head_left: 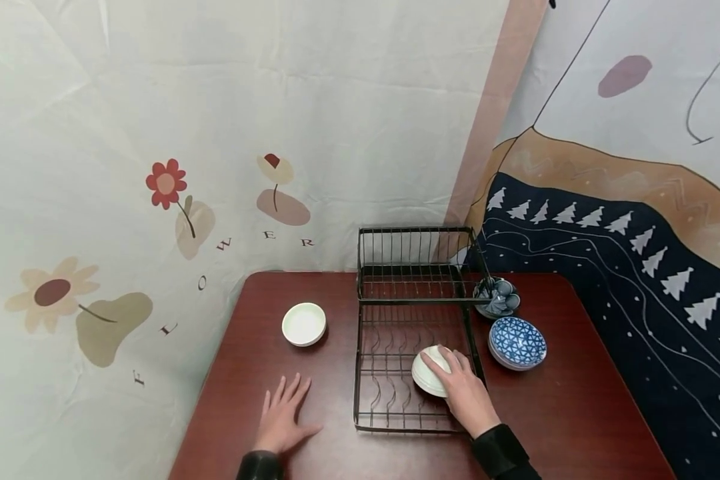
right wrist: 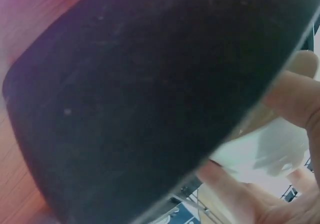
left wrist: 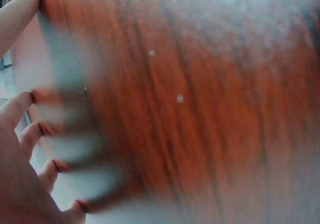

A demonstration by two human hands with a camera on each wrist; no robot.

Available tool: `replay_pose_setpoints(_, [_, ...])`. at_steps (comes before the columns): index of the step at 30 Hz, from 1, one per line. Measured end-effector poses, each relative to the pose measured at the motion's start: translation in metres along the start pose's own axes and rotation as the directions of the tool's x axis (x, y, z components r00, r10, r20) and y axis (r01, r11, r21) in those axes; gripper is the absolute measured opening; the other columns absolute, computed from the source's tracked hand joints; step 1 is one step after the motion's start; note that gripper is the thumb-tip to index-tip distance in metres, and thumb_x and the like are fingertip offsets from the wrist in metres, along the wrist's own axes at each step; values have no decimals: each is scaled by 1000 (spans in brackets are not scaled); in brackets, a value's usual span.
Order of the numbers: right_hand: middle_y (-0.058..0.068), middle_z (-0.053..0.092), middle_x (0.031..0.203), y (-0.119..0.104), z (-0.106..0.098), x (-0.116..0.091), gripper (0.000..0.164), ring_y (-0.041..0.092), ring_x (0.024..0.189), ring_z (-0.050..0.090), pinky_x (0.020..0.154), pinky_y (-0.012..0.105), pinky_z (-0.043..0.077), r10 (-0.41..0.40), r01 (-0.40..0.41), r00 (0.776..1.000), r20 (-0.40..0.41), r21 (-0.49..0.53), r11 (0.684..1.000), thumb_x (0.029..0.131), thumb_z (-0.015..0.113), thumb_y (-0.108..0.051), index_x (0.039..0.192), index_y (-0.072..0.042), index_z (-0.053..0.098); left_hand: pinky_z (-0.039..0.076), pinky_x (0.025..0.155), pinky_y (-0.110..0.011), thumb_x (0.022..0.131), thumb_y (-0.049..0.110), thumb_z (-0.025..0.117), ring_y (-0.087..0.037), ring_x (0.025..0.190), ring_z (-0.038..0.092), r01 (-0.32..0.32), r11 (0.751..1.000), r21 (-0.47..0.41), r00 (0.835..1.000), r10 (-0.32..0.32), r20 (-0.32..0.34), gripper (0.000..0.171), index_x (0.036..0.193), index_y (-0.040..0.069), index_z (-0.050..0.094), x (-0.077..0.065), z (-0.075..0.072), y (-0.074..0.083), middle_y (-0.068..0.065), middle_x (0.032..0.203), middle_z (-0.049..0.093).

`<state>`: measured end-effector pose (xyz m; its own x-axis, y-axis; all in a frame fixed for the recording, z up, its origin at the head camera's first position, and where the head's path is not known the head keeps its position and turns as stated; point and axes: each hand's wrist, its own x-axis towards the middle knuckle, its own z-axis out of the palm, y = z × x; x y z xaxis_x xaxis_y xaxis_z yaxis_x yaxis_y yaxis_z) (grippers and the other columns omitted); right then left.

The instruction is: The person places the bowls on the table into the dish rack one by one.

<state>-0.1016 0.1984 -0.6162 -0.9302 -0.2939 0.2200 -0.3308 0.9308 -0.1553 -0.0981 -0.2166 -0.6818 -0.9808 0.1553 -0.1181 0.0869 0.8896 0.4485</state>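
Note:
My right hand (head_left: pixel 463 393) grips a small white bowl (head_left: pixel 427 375) over the lower level of a black wire dish rack (head_left: pixel 357 373). In the right wrist view, fingers (right wrist: pixel 292 101) curl against the white bowl (right wrist: pixel 270 151), and a large dark surface hides much of the scene. My left hand (head_left: pixel 283 417) rests on the brown table with fingers spread and holds nothing. In the left wrist view, the fingertips of the left hand (left wrist: pixel 30 149) meet the wood surface. Another white bowl (head_left: pixel 303 325) sits upright on the table, left of the rack.
Right of the rack stands a blue-and-white patterned bowl (head_left: pixel 518 343). Behind it, a dish (head_left: pixel 497 297) holds several grey-blue pieces, close beside the rack's raised upper tier (head_left: pixel 417 301). Printed cloth (head_left: pixel 336 133) hangs behind the table (head_left: pixel 330 373).

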Motion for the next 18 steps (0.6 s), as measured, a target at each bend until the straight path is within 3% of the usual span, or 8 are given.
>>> replay_pose_setpoints(6, [16,56,159,9,0,-2,101,49,148,56,82,43,67,-7,6,1000,24,37,999,72,97,9,157,-32,62,17,132,-81,74,60,95,-53,166,31,-1,1000,-14,1000,1,5,108,164,18,54,4,4,-5,-17,176,45])
replay_pose_setpoints(10, [15,54,161,14,1,-4,101,49,152,52,85,40,67,-28,26,999,29,68,997,75,94,11,158,-34,60,16,132,-81,75,61,95,-53,166,30,8,1000,2,1000,-8,12,108,165,20,53,6,7,-9,-17,177,44])
replay_pose_setpoints(18, [15,53,162,19,15,-18,96,48,156,48,68,28,58,-2,2,1000,1,117,993,81,86,19,156,-36,62,14,130,-83,75,65,93,-55,165,29,-11,999,-40,1000,12,11,109,166,22,52,7,12,-15,-18,176,44])
